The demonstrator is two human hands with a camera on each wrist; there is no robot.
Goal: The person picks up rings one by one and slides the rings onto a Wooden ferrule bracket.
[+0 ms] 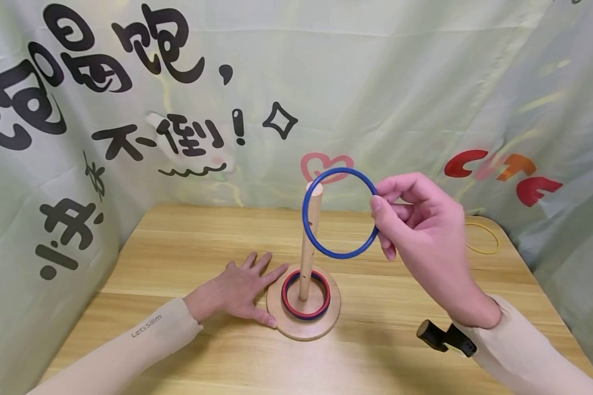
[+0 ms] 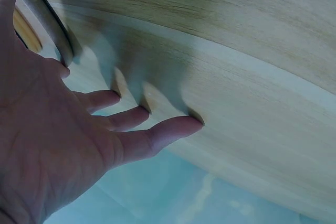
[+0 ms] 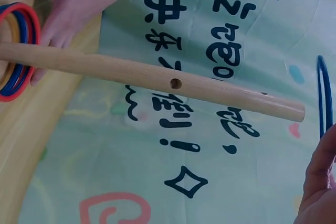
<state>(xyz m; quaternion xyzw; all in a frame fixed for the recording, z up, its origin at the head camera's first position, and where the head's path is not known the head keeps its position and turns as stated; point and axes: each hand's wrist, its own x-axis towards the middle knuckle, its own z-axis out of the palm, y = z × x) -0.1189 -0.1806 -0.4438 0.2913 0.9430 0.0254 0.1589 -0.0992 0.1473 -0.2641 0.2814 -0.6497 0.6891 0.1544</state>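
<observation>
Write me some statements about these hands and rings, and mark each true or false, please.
1. The right hand holds a blue ring. True.
2. The post stands upright on a round base. True.
3. The held ring already circles the post. False: the right wrist view shows it beyond the post's tip.
4. A red ring lies around the post. True.
5. The left hand grips the post. False: it lies spread at the base's edge.
6. A green ring lies beyond the right hand. False: a yellow ring lies there.
</observation>
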